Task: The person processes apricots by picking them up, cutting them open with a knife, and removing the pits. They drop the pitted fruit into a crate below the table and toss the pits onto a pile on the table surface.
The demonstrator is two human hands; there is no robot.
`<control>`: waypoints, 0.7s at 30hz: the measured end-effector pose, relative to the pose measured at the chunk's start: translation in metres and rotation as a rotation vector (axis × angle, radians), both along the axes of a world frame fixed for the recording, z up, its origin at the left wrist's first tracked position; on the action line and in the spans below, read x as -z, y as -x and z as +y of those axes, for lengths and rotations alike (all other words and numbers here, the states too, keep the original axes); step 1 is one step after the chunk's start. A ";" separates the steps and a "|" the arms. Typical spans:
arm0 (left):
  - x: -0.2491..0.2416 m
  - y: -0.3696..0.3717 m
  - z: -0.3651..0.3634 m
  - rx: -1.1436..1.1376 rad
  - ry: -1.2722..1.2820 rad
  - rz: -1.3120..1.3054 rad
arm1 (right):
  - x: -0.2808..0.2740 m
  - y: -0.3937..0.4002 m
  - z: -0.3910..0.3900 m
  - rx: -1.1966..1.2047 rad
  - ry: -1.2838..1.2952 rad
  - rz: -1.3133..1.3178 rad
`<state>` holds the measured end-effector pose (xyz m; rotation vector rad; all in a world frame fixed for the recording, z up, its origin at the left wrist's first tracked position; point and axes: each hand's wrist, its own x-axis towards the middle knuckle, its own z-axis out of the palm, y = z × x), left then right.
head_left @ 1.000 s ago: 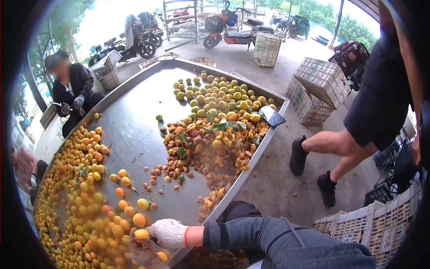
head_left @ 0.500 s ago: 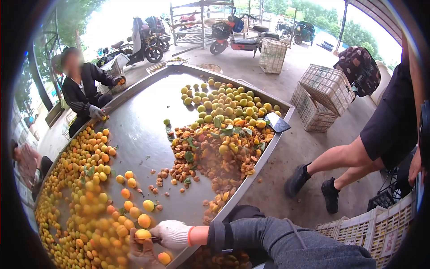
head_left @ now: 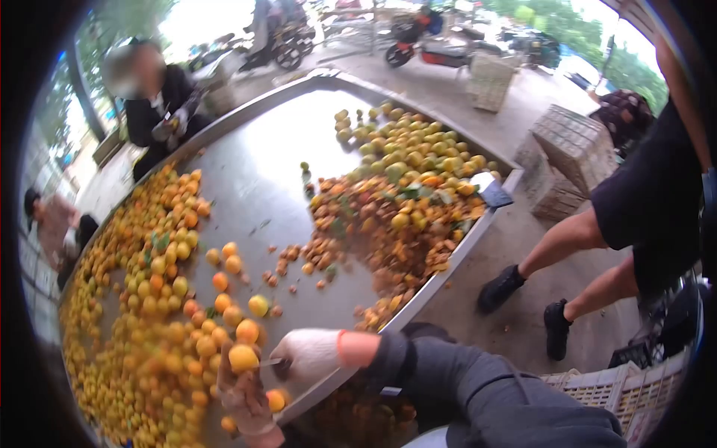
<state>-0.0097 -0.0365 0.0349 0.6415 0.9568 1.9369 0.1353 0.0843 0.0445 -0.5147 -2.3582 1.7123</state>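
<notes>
Near the bottom edge of the metal table (head_left: 258, 224), my left hand (head_left: 246, 399) holds an orange apricot (head_left: 243, 358) at its fingertips. My right hand (head_left: 310, 357), in a white glove, is closed on a small knife (head_left: 281, 366) whose blade points at that apricot, at or close to its right side. Whole yellow and orange apricots (head_left: 153, 291) cover the table's left part. Greener whole fruit (head_left: 418, 145) lies at the far right, beside a heap of split brownish pieces (head_left: 388, 231).
A blade-like flat tool (head_left: 493, 191) rests at the table's right corner. One person (head_left: 160, 108) works at the far left edge, another (head_left: 56, 231) sits farther left. A standing person's legs (head_left: 567, 254) are at the right, near plastic crates (head_left: 564, 160).
The view has shifted and blurred slightly. My left hand has raised the apricot more upright beside the knife. The far-left person's hands have come together off the table edge.
</notes>
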 end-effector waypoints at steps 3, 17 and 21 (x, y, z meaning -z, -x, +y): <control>0.001 0.027 -0.002 -0.281 0.123 1.065 | 0.003 -0.007 0.007 0.113 0.214 0.202; 0.008 -0.015 0.016 -0.375 0.218 1.243 | -0.003 0.014 -0.004 0.373 -0.083 0.154; 0.005 -0.016 0.011 -0.388 0.218 1.288 | -0.001 0.018 -0.008 0.368 0.123 0.259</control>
